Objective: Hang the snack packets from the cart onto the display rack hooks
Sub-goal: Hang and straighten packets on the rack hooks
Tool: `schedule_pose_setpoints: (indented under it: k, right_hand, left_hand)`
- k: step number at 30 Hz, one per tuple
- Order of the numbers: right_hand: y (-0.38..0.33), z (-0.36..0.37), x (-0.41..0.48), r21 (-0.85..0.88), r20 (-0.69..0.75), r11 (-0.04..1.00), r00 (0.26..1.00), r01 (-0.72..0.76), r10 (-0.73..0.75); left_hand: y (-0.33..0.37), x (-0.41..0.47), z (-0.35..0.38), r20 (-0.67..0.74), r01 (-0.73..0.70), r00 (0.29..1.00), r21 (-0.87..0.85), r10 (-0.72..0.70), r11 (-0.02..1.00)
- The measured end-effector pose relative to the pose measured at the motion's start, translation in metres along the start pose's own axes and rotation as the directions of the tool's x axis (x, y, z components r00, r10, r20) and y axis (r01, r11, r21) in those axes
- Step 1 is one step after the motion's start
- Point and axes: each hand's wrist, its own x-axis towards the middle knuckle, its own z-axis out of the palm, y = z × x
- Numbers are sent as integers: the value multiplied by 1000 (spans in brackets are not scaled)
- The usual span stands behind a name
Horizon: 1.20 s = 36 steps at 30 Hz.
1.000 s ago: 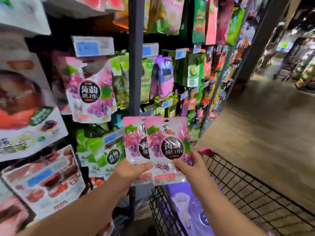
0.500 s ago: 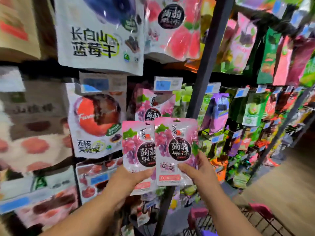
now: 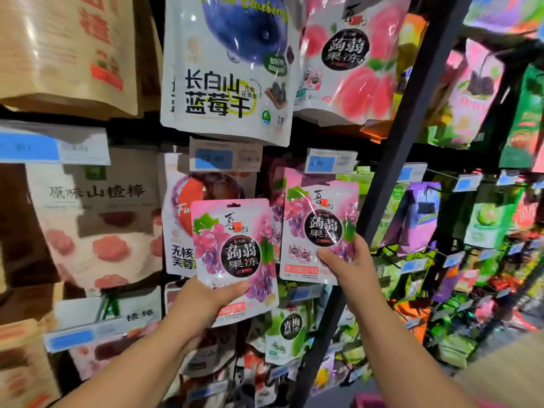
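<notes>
I hold two pink grape jelly packets up in front of the display rack. My left hand (image 3: 206,301) grips the lower edge of the left packet (image 3: 232,248), thumb across its front. My right hand (image 3: 350,260) pinches the right packet (image 3: 319,228) by its lower right corner and holds it higher, right under a blue price tag (image 3: 329,161). Behind the right packet hang matching pink grape packets (image 3: 278,201). The hook itself is hidden behind the tag and packets. The cart is almost out of view.
A black rack upright (image 3: 391,178) runs diagonally just right of my right hand. A white blueberry bag (image 3: 226,78) and a pink peach jelly bag (image 3: 347,60) hang above. Green plum packets (image 3: 287,334) hang below. More packed hooks stretch to the right.
The two packets, held overlapping before, have separated. My right hand lifted its packet up and right towards the price tag. My view tilted upward, and the cart dropped out of sight.
</notes>
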Motion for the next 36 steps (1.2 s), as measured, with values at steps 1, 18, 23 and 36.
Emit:
schedule_pose_setpoints:
  k: [1, 18, 23, 36]
  right_hand:
    - [-1, 0, 2, 0, -2, 1000, 1000, 8, -8]
    - [-10, 15, 35, -227, 73, 974, 997, -14, 31]
    - [-8, 19, 37, -379, 78, 925, 996, -15, 48]
    - [-20, 12, -1, -212, 95, 964, 985, 159, -142]
  left_hand:
    - [0, 1, -1, -1, -1, 1000, -9, 1, 1000]
    - [12, 5, -3, 45, -12, 999, -43, 14, 999]
    - [16, 11, 4, 93, -10, 996, -51, 14, 999]
    - [26, 39, 48, 333, -46, 941, -65, 65, 997]
